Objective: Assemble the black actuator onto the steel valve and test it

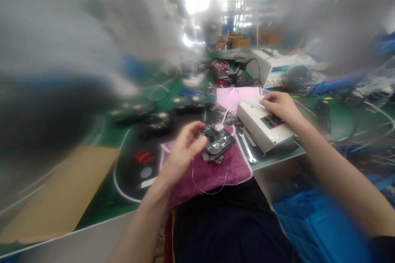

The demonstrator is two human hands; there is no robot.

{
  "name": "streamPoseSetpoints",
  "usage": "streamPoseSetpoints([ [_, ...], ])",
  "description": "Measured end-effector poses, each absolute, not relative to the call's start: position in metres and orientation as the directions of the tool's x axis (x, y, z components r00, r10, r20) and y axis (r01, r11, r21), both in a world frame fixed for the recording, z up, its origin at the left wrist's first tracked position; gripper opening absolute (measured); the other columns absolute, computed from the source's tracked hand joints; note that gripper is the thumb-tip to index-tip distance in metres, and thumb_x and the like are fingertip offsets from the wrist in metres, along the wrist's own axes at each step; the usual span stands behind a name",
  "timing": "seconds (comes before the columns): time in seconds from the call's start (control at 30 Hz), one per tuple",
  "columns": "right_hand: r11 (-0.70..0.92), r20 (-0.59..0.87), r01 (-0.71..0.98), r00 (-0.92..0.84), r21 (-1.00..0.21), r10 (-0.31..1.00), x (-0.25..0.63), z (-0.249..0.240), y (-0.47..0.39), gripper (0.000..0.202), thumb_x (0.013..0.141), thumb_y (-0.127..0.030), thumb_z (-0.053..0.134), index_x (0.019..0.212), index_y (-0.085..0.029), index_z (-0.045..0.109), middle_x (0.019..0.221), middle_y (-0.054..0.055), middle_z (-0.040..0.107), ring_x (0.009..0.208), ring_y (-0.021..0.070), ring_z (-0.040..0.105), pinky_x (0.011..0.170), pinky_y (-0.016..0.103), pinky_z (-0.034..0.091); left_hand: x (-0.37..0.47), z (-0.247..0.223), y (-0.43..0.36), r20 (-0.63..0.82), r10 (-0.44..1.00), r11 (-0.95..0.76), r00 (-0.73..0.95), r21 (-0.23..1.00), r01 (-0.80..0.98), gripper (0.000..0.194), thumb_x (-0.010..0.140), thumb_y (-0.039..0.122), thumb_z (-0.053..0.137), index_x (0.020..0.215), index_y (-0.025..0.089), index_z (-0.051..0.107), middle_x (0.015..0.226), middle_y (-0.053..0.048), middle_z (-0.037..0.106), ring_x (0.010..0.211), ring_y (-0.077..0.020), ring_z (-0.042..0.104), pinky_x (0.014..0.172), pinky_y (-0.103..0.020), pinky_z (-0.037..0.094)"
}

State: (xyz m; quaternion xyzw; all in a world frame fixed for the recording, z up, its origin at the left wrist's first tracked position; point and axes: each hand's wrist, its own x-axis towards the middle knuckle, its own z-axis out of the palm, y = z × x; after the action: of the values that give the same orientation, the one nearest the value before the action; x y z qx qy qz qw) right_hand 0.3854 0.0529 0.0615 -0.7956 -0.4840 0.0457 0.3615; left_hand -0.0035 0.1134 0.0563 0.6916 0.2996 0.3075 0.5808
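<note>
My left hand (187, 146) grips the left edge of a black octagonal device (219, 143) with a circuit board and a round lens-like part on top. The device sits tilted over a purple cloth (228, 172) near my lap, and a thin wire hangs below it. From a white connector on its top, a white cable (227, 111) arcs up and right to my right hand (280, 109). The fingertips there are pinched on the cable, above a white metal box (254, 121). Beneath that palm, a black panel with red switches (271, 121) is partly covered.
Two wrenches (247, 146) lie between cloth and box. Small loose metal parts (226, 115) and pink paper (226, 95) are behind. Similar black devices (159, 121) stand left on a black mat. A power supply (271, 68) stands at the back; brown cardboard (68, 189) lies left.
</note>
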Motion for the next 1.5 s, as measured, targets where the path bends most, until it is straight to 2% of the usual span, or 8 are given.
streamPoseSetpoints([
  [0.13, -0.261, 0.281, 0.73, 0.529, -0.632, 0.801, 0.385, 0.062, 0.053, 0.025, 0.081, -0.044, 0.07, 0.085, -0.02, 0.077, 0.082, 0.005, 0.078, 0.071, 0.0208, 0.069, 0.067, 0.031, 0.048, 0.011, 0.049, 0.089, 0.134, 0.826, -0.325, 0.547, 0.907, 0.269, 0.114, 0.067, 0.046, 0.094, 0.16, 0.033, 0.028, 0.168, -0.011, 0.034, 0.153, -0.0353, 0.04, 0.125, -0.049, 0.039],
  [0.33, -0.244, 0.295, 0.741, 0.513, -0.625, 0.806, 0.382, 0.065, 0.052, 0.022, 0.081, -0.041, 0.069, 0.08, -0.02, 0.077, 0.086, 0.006, 0.079, 0.078, 0.0224, 0.069, 0.073, 0.032, 0.049, 0.005, 0.06, 0.116, 0.045, 0.676, -0.274, 0.735, 0.942, 0.194, 0.1, 0.07, 0.042, 0.092, 0.155, 0.034, 0.038, 0.16, -0.009, 0.046, 0.139, -0.0329, 0.058, 0.118, -0.047, 0.05],
  [0.53, -0.248, 0.321, 0.743, 0.531, -0.622, 0.784, 0.38, 0.071, 0.056, 0.019, 0.083, -0.038, 0.069, 0.081, -0.021, 0.075, 0.088, 0.007, 0.078, 0.083, 0.0238, 0.071, 0.08, 0.034, 0.053, -0.005, 0.069, 0.146, -0.018, 0.504, -0.241, 0.864, 0.957, 0.161, 0.105, 0.063, 0.035, 0.095, 0.155, 0.039, 0.044, 0.162, -0.006, 0.047, 0.144, -0.0369, 0.053, 0.119, -0.046, 0.05],
  [0.8, -0.284, 0.834, 0.86, 0.493, -0.424, 0.248, 0.321, 0.063, -0.044, 0.022, 0.099, -0.044, 0.059, 0.102, -0.028, 0.073, 0.105, 0.01, 0.075, 0.102, 0.0271, 0.071, 0.097, 0.044, 0.054, -0.003, 0.056, 0.121, -0.001, 0.604, -0.182, 0.797, 0.973, 0.139, 0.101, 0.071, 0.037, 0.091, 0.157, 0.039, 0.039, 0.163, -0.006, 0.046, 0.143, -0.0365, 0.054, 0.119, -0.049, 0.051],
  [0.87, -0.28, 0.839, 0.884, 0.452, -0.375, 0.304, 0.303, 0.04, -0.08, 0.011, 0.094, -0.041, 0.067, 0.098, -0.033, 0.073, 0.098, 0.009, 0.076, 0.095, 0.0299, 0.073, 0.087, 0.046, 0.058, -0.007, 0.051, 0.12, 0.03, 0.62, -0.162, 0.784, 0.983, 0.091, 0.1, 0.072, 0.034, 0.091, 0.156, 0.039, 0.038, 0.168, -0.005, 0.039, 0.151, -0.0353, 0.046, 0.121, -0.048, 0.049],
  [0.93, -0.174, 0.736, 0.925, 0.375, -0.338, 0.563, 0.29, 0.017, -0.104, 0.01, 0.091, -0.035, 0.07, 0.099, -0.04, 0.074, 0.087, 0.005, 0.076, 0.082, 0.0292, 0.073, 0.073, 0.046, 0.058, -0.01, 0.046, 0.121, 0.061, 0.637, -0.147, 0.769, 0.988, 0.042, 0.102, 0.071, 0.031, 0.092, 0.156, 0.039, 0.037, 0.171, -0.005, 0.034, 0.155, -0.0343, 0.04, 0.123, -0.047, 0.046],
  [1.07, -0.086, 0.499, 0.959, 0.215, -0.268, 0.839, 0.277, -0.013, -0.114, 0.034, 0.094, -0.031, 0.068, 0.125, -0.044, 0.07, 0.11, 0.005, 0.077, 0.095, 0.032, 0.071, 0.075, 0.049, 0.06, -0.014, 0.048, 0.128, 0.048, 0.587, -0.111, 0.808, 0.994, 0.022, 0.101, 0.074, 0.028, 0.091, 0.159, 0.037, 0.037, 0.173, -0.005, 0.032, 0.158, -0.0318, 0.036, 0.129, -0.045, 0.037],
  [1.5, 0.005, 0.489, 1.0, -0.007, 0.005, 0.872, 0.27, -0.032, -0.123, 0.038, 0.095, -0.031, 0.073, 0.131, -0.019, 0.07, 0.123, 0.013, 0.072, 0.111, 0.03, 0.064, 0.094, 0.045, 0.055, -0.018, 0.042, 0.144, 0.123, 0.462, -0.01, 0.878, 0.991, -0.133, 0.098, 0.071, 0.018, 0.092, 0.156, 0.033, 0.047, 0.172, -0.005, 0.035, 0.161, -0.0308, 0.028, 0.135, -0.046, 0.022],
])
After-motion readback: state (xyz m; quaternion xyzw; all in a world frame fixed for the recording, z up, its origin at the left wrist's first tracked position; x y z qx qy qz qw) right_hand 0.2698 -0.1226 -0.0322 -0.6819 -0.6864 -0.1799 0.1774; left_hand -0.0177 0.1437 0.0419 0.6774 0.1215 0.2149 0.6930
